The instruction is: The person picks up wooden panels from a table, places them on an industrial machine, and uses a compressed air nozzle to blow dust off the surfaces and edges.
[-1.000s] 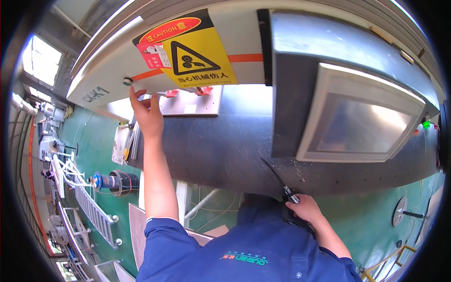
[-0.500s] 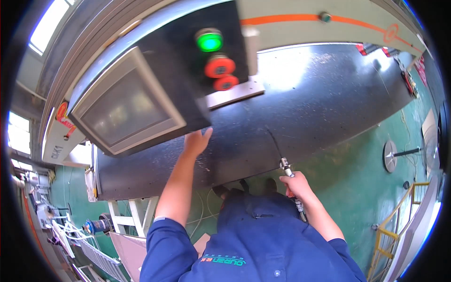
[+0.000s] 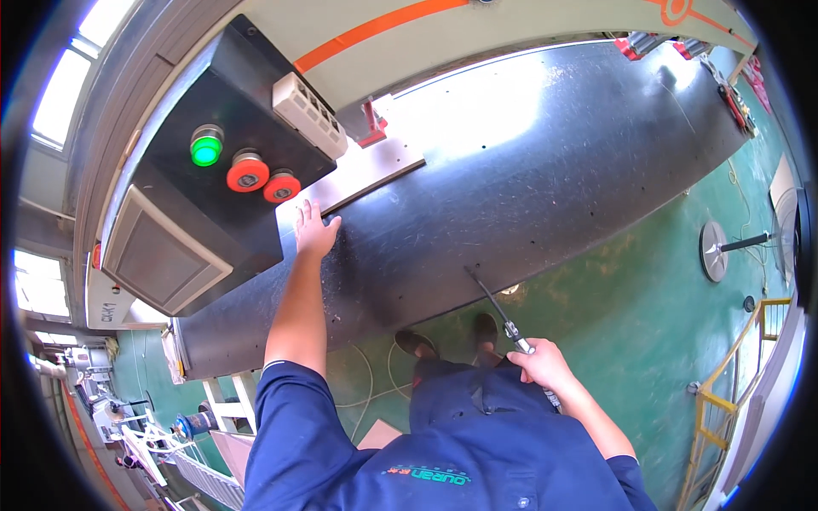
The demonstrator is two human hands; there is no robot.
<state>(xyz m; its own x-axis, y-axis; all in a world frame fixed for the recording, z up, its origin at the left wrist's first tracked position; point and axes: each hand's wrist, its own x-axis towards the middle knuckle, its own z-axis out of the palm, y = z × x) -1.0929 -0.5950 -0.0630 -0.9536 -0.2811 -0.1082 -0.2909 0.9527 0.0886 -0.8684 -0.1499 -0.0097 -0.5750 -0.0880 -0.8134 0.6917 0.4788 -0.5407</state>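
My left hand (image 3: 315, 233) reaches out over the dark worktable (image 3: 511, 213), its fingers spread and nothing in them. Its fingertips are at the near left end of a pale flat board (image 3: 383, 170), beside the control box; whether they press on it I cannot tell. In my right hand (image 3: 547, 368), near the table's front edge, is an air blow gun (image 3: 515, 333) with a long thin dark nozzle. The nozzle points forward and left, its tip over the table's near edge. My fingers hide most of the gun's handle.
A black control box (image 3: 230, 128) with a screen, a lit green button (image 3: 206, 151) and two red buttons overhangs the table's left. A red bracket (image 3: 372, 126) stands behind the board. To the right are a round-based stand (image 3: 714, 251) and yellow railing (image 3: 705, 417). Hoses lie on the green floor.
The view has shifted, and the control box now sits further left, showing more of the board. My left hand has moved forward to the board's end. The blow gun stays in my right hand.
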